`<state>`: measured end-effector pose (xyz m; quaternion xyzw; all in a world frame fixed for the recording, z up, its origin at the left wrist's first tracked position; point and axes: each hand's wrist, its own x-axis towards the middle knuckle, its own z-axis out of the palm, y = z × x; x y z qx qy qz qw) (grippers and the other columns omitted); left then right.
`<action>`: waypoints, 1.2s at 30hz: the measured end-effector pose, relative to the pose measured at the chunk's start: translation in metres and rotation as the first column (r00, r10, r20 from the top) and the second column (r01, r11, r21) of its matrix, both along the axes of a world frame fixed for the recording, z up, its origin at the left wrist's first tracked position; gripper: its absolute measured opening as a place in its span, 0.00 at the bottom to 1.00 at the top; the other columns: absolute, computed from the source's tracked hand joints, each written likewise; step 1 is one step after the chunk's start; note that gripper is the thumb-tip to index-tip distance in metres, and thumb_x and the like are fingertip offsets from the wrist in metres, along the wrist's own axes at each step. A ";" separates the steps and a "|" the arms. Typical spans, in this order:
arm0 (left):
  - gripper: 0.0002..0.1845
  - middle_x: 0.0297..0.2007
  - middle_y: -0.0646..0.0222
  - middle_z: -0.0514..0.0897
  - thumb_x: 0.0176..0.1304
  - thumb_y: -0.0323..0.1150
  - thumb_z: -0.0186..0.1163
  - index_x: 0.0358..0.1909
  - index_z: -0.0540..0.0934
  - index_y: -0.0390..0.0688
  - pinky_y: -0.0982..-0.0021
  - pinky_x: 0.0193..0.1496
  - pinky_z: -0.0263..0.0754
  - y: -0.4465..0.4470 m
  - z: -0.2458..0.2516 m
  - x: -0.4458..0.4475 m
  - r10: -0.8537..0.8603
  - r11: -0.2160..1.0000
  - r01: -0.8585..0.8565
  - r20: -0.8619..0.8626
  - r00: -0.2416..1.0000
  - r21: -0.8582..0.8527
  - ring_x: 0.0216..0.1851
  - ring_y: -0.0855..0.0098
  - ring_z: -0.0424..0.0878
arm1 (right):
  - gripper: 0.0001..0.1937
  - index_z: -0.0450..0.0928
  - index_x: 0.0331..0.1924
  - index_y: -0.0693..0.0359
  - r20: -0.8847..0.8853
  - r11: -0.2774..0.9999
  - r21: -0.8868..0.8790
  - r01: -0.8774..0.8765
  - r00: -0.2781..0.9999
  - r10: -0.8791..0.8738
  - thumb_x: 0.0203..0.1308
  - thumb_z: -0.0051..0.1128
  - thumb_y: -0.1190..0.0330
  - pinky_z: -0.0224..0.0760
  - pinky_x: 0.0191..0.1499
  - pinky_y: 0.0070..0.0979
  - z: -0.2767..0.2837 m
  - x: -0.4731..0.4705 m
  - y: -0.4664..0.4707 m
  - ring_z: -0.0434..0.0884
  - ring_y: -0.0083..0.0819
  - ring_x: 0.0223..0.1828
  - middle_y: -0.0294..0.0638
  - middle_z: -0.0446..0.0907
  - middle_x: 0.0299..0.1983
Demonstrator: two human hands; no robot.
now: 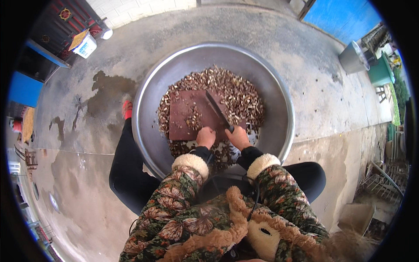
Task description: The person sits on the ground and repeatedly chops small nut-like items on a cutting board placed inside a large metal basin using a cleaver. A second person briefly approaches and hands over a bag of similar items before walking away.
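My right hand (239, 138) grips the black handle of a long knife (217, 108), whose dark blade points away and to the left over a reddish-brown cutting board (180, 111). At the board's near edge my left hand (206, 137) is curled, and whether its fingers hold anything is hidden. Small chopped brown and whitish pieces (193, 120) lie on the board's middle. Around and beyond it, a thick layer of similar chopped pieces (244, 93) covers the bottom of a wide metal basin (278, 98). The board rests inside this basin.
My bent legs flank the basin, with a red shoe (127, 109) at its left. On the concrete floor (314, 65) there are wet patches. A white bucket (85, 46) stands far left; a metal bucket (353, 59) and a green tub (381, 70) stand far right.
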<state>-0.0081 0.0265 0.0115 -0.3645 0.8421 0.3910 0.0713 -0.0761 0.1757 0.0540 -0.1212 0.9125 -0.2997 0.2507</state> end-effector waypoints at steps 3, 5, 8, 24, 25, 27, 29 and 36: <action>0.13 0.33 0.54 0.86 0.56 0.40 0.65 0.34 0.86 0.41 0.58 0.45 0.78 0.000 -0.003 -0.001 0.000 1.000 0.000 0.001 1.000 0.011 0.40 0.52 0.84 | 0.21 0.80 0.44 0.64 -0.018 0.999 -0.011 0.048 0.999 -0.048 0.57 0.59 0.54 0.74 0.48 0.47 0.001 0.000 0.009 0.81 0.58 0.44 0.59 0.83 0.38; 0.12 0.33 0.54 0.86 0.56 0.40 0.65 0.34 0.87 0.41 0.58 0.45 0.78 0.001 -0.007 0.004 -0.002 1.000 0.002 -0.001 1.000 0.011 0.40 0.52 0.84 | 0.20 0.80 0.40 0.66 -0.092 0.997 -0.056 0.047 0.994 -0.053 0.58 0.59 0.55 0.74 0.45 0.47 0.003 0.008 0.016 0.81 0.58 0.42 0.59 0.82 0.35; 0.12 0.33 0.54 0.86 0.56 0.39 0.65 0.34 0.87 0.41 0.58 0.44 0.78 0.001 -0.011 0.003 -0.004 1.000 0.004 -0.041 0.999 0.005 0.40 0.52 0.85 | 0.19 0.79 0.37 0.68 -0.157 0.999 -0.045 0.025 0.987 -0.032 0.58 0.61 0.56 0.74 0.41 0.45 0.010 0.011 0.017 0.81 0.58 0.38 0.59 0.81 0.31; 0.13 0.38 0.49 0.85 0.60 0.39 0.59 0.37 0.84 0.40 0.52 0.47 0.77 0.012 -0.002 -0.020 -0.038 0.999 0.040 0.065 0.997 -0.022 0.46 0.48 0.82 | 0.18 0.77 0.38 0.62 -0.038 0.989 0.066 -0.133 0.990 0.136 0.61 0.56 0.53 0.74 0.45 0.48 0.017 0.033 0.020 0.81 0.56 0.41 0.55 0.83 0.34; 0.14 0.38 0.49 0.85 0.60 0.41 0.59 0.37 0.84 0.40 0.52 0.47 0.77 0.011 0.000 -0.022 -0.047 0.999 0.048 0.064 0.997 -0.021 0.45 0.47 0.82 | 0.17 0.77 0.38 0.62 -0.045 0.989 0.079 -0.128 0.990 0.132 0.62 0.56 0.53 0.74 0.45 0.49 0.017 0.033 0.019 0.81 0.56 0.41 0.55 0.83 0.34; 0.16 0.38 0.49 0.85 0.60 0.43 0.60 0.37 0.85 0.40 0.52 0.47 0.77 0.008 0.001 -0.025 -0.046 0.999 0.047 0.055 0.997 -0.019 0.45 0.46 0.82 | 0.17 0.77 0.38 0.62 -0.036 0.988 0.086 -0.127 0.991 0.130 0.62 0.55 0.54 0.74 0.44 0.49 0.016 0.035 0.015 0.82 0.56 0.41 0.55 0.83 0.33; 0.18 0.38 0.48 0.85 0.59 0.46 0.60 0.36 0.85 0.40 0.52 0.47 0.77 0.008 0.002 -0.026 -0.021 1.000 0.021 0.047 0.999 -0.005 0.44 0.46 0.82 | 0.17 0.77 0.40 0.62 -0.017 0.987 0.112 -0.116 0.993 0.119 0.62 0.55 0.54 0.74 0.44 0.49 0.012 0.035 0.009 0.82 0.56 0.41 0.56 0.83 0.34; 0.11 0.36 0.56 0.87 0.57 0.39 0.63 0.37 0.87 0.44 0.56 0.45 0.78 0.008 -0.004 -0.025 -0.010 1.000 0.010 0.069 0.998 0.002 0.42 0.54 0.85 | 0.19 0.80 0.38 0.67 0.082 0.983 -0.137 0.119 0.991 -0.108 0.58 0.60 0.55 0.76 0.45 0.45 -0.013 0.017 0.008 0.82 0.57 0.41 0.58 0.83 0.35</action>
